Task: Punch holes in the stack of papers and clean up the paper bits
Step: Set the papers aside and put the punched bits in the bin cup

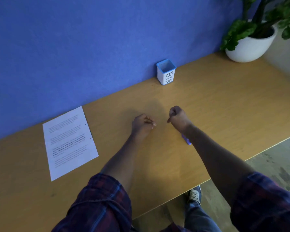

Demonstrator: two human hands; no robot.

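Papers (69, 141) flat, both hands fisted

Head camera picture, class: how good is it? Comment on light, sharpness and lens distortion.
Head view: dim, bluish light; the hands cast soft shadows on the desk; the paper stack's text is mostly blurred, though BIN on the bin reads clearly; the wide-angle lens tilts the desk's edges.
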